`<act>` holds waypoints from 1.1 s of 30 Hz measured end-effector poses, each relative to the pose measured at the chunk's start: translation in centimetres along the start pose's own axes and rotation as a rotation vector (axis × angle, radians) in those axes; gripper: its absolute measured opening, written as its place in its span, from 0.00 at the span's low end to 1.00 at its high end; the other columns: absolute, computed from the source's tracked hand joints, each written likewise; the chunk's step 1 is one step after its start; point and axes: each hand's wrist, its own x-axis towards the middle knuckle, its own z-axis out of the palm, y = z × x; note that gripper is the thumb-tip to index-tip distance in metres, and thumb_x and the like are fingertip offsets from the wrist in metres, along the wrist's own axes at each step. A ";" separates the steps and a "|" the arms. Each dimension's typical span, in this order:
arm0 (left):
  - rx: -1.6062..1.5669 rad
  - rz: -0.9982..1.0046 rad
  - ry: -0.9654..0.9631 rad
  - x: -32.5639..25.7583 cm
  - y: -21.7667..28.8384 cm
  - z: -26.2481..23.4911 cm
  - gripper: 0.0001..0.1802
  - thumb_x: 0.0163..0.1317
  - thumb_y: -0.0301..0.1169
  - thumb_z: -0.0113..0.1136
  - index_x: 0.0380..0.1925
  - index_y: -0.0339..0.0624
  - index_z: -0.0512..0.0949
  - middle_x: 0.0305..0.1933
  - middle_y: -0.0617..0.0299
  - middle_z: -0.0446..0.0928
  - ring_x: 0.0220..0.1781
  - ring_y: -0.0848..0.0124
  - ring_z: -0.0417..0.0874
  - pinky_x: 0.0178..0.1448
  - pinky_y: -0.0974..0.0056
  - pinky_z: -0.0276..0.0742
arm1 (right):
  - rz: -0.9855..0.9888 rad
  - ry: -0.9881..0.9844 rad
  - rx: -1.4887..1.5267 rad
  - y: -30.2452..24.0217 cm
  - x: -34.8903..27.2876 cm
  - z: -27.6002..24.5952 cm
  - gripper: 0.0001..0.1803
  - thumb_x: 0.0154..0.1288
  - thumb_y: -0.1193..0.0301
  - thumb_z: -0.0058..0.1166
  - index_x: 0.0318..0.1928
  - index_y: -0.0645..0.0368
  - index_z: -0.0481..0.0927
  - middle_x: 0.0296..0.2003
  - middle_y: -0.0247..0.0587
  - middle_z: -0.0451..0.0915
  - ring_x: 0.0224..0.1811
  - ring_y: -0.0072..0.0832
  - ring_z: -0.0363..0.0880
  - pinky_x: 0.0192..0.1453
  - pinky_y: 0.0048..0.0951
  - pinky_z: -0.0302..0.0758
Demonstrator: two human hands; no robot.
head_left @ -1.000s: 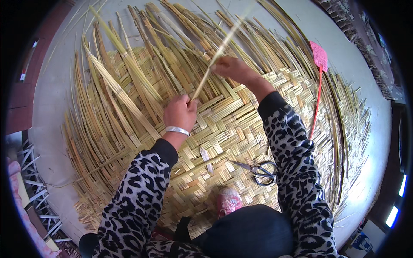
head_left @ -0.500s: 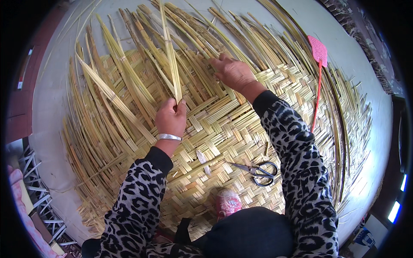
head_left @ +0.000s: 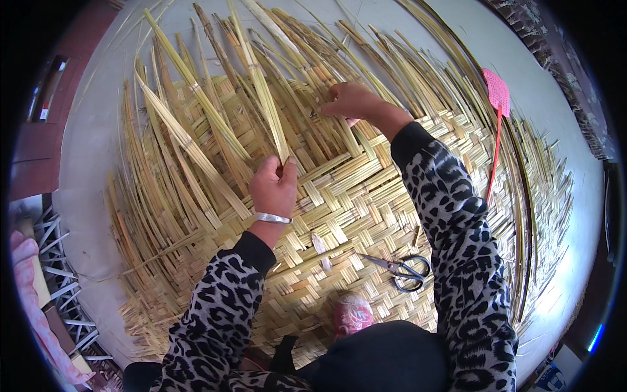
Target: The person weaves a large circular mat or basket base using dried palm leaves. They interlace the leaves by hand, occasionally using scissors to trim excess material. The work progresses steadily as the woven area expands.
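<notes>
A large mat [head_left: 366,228] of flattened, split reed strips lies under both hands, tightly woven on the near side, with loose strip ends fanning out at the far side. My left hand [head_left: 273,189], with a silver bangle at the wrist, pinches a pale bundle of reed strips [head_left: 261,91] at the edge of the weave; the bundle points away from me. Farther off to the right, my right hand [head_left: 358,104] has its fingers bent around reed strips [head_left: 320,72] among the upright ends; its fingertips are partly hidden.
Dark-handled scissors [head_left: 406,271] lie on the mat near my right forearm. My pink patterned shoe [head_left: 353,313] rests on the weave. A pink fly swatter [head_left: 498,91] with a red handle lies at the right. Pale floor [head_left: 85,248] surrounds the mat.
The whole view has shifted, so the mat and scissors appear farther right and lower. My right hand has turned, its fingers now tucked down among the strips. The left still holds its bundle.
</notes>
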 end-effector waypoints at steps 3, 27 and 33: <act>-0.012 -0.009 0.016 -0.1 -0.1 -0.1 0.18 0.61 0.35 0.64 0.22 0.34 0.70 0.20 0.51 0.73 0.20 0.59 0.72 0.28 0.58 0.70 | 0.034 -0.033 -0.098 -1.2 0.4 0.5 0.31 0.51 0.54 0.66 0.47 0.68 0.80 0.36 0.50 0.84 0.33 0.39 0.85 0.36 0.35 0.82; 0.201 0.189 -0.286 1.8 -1.2 0.7 0.17 0.62 0.41 0.64 0.28 0.37 0.76 0.22 0.54 0.72 0.23 0.62 0.72 0.31 0.60 0.69 | -0.269 -0.169 1.229 1.8 -3.1 1.5 0.14 0.68 0.68 0.60 0.51 0.60 0.81 0.43 0.34 0.84 0.50 0.23 0.80 0.62 0.27 0.72; 0.279 -0.013 -0.483 3.2 -1.0 0.7 0.16 0.61 0.44 0.63 0.33 0.41 0.81 0.28 0.52 0.80 0.31 0.55 0.81 0.37 0.58 0.76 | -0.135 0.263 1.175 4.7 -4.7 -0.5 0.10 0.70 0.73 0.54 0.49 0.60 0.79 0.43 0.39 0.82 0.45 0.27 0.82 0.51 0.29 0.81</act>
